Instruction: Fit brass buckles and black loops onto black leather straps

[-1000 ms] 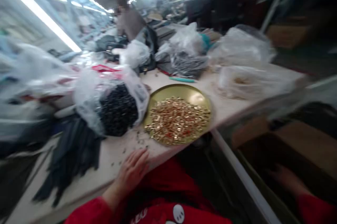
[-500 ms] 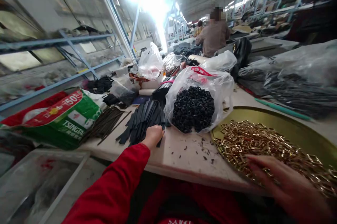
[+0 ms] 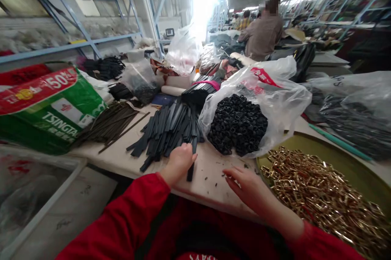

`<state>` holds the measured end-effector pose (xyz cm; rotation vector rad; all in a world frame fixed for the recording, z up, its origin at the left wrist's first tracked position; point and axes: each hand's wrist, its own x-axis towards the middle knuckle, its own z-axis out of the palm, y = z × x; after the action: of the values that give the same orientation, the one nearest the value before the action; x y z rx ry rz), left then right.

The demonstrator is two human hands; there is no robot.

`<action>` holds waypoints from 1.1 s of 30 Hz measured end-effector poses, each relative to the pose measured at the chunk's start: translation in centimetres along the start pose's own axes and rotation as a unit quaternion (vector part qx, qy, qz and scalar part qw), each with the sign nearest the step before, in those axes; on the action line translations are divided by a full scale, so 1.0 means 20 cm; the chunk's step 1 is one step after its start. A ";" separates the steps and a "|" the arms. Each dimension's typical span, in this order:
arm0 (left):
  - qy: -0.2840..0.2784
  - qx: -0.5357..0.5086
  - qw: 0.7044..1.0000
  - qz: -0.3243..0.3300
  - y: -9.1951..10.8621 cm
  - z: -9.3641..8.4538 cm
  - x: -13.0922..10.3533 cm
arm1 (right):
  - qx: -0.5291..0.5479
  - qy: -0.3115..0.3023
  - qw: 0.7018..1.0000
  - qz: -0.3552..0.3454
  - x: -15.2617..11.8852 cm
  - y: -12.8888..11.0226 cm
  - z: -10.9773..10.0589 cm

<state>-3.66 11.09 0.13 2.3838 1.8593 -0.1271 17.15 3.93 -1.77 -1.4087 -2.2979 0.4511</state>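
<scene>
My left hand [image 3: 181,161] is closed at the front end of the pile of flat black strips [image 3: 171,127], pinching one black strip [image 3: 190,171] that sticks out below its fingers. To the right, my right hand [image 3: 241,180] hovers over the table's front part with its fingers curled together; whatever they hold is too small to make out. Small black rings [image 3: 236,123] fill a clear plastic bag [image 3: 284,99] behind my hands. Gold metal buckles [image 3: 317,186] lie heaped on a round olive tray [image 3: 339,156] at the right.
Thin brown strips [image 3: 110,123] lie beside a green and red bag [image 3: 61,109] on the left. A white bin [image 3: 71,186] stands below the table edge. A teal rod [image 3: 340,142] lies behind the tray. A person [image 3: 265,34] is farther back.
My right hand has moved left from the buckle tray to the table's front part. My left hand stays at the black strips, one now sticking out further below it. The view has shifted.
</scene>
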 end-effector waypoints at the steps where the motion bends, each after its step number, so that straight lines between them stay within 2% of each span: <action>1: -0.001 -0.004 1.000 -0.008 0.00 0.00 0.02 | -0.001 -0.003 1.000 0.009 0.04 -0.01 0.02; 4: -0.008 -0.020 0.999 -0.023 0.00 0.03 0.06 | 0.006 -0.022 1.000 0.021 0.13 -0.04 0.06; 9: -0.017 -0.045 0.998 -0.038 -0.03 0.05 0.02 | -0.003 -0.033 0.998 0.061 0.18 -0.01 0.10; 12: -0.007 -0.074 0.996 -0.048 -0.10 0.05 -0.02 | -0.012 -0.001 0.996 0.092 0.19 0.08 0.07; 14: -0.015 -0.189 0.980 -0.064 -0.14 0.04 -0.05 | -0.029 0.040 0.993 0.108 0.21 0.15 0.02; 15: -0.036 -0.286 0.955 -0.075 -0.15 0.04 -0.07 | -0.042 0.058 0.991 0.115 0.23 0.18 0.00; 16: -0.066 -0.393 0.913 -0.088 -0.15 0.05 -0.10 | -0.056 0.069 0.989 0.121 0.25 0.20 -0.02; 18: -0.126 -0.579 0.798 -0.113 -0.13 0.05 -0.15 | -0.091 0.067 0.985 0.130 0.29 0.23 -0.03; 20: -0.168 -0.685 0.696 -0.133 -0.08 0.05 -0.19 | -0.129 0.040 0.981 0.138 0.34 0.25 -0.02; 21: -0.184 -0.717 0.658 -0.139 -0.06 0.05 -0.20 | -0.143 0.025 0.979 0.142 0.36 0.25 0.00; 23: -0.206 -0.755 0.604 -0.148 -0.01 0.06 -0.22 | -0.152 0.003 0.977 0.146 0.39 0.26 0.02; 25: -0.218 -0.778 0.569 -0.152 0.02 0.06 -0.23 | -0.138 -0.011 0.980 0.145 0.40 0.29 0.03; 27: -0.225 -0.789 0.551 -0.150 0.04 0.07 -0.24 | -0.116 -0.004 0.982 0.149 0.40 0.31 0.03; 30: -0.234 -0.791 0.549 -0.137 0.06 0.07 -0.26 | -0.050 0.073 0.983 0.162 0.36 0.30 0.00; 32: -0.237 -0.787 0.557 -0.118 0.07 0.07 -0.28 | 0.065 0.114 0.975 0.181 0.31 0.26 -0.02; 33: -0.238 -0.781 0.568 -0.105 0.08 0.07 -0.29 | 0.154 0.113 0.961 0.200 0.27 0.23 -0.02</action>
<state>-3.50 5.00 -0.35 0.7033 0.9692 0.5642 18.67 10.88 -2.58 -1.6636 -1.6776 0.6930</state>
